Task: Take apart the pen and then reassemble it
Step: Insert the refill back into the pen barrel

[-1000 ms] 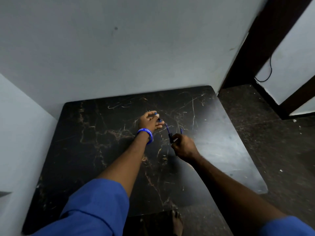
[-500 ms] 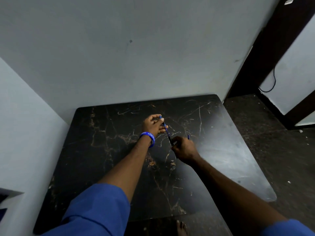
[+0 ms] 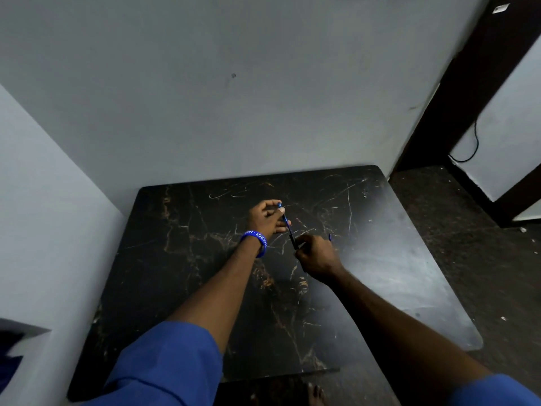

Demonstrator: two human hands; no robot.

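A thin blue and black pen [image 3: 288, 228] is held slanted above the black marble-patterned table [image 3: 380, 259], between both my hands. My left hand [image 3: 265, 216], with a blue wristband, pinches the pen's upper blue end with its fingertips. My right hand [image 3: 314, 254] is closed around the lower black end. A small blue piece [image 3: 330, 237] shows just beyond my right hand's knuckles; I cannot tell whether it lies on the table or sits in the hand.
The table stands in a corner of grey walls [image 3: 234, 98]. To the right lie a dark speckled floor [image 3: 483, 244] and a dark door frame [image 3: 468, 83] with a black cable. A bare toe [image 3: 317, 395] shows below the table's front edge.
My left hand has closed on the pen's upper end and both hands have lifted it slightly, so the pen now spans straight between them. The camera view has tilted up.
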